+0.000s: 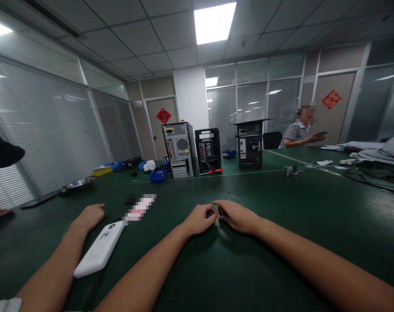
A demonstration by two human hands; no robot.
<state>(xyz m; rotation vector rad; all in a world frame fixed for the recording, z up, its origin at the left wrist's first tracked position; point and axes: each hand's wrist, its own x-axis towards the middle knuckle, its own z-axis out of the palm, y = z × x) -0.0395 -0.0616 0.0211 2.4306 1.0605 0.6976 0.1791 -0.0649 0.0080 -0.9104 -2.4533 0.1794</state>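
Observation:
My left hand (201, 219) rests on the green table (197, 277) with its fingers curled and the fingertips pinched in. Right beside it, my right hand (237, 216) is also curled, its fingers bent over toward the left one. The fingertips of both hands nearly meet at the middle. Dark spots show inside the curled fingers, but whether they are small things or shadow I cannot make out. A white power bank-like case (101, 249) with a dark cable lies left of my left forearm.
A co-worker's hand (92, 215) lies on the table at left, near a blurred pinkish patch. Open computer cases (180, 151) stand at the back, with a red-handled screwdriver (215, 171) and blue tray (158, 176). Small metal parts (292, 172) sit at right. A person (296, 134) sits beyond.

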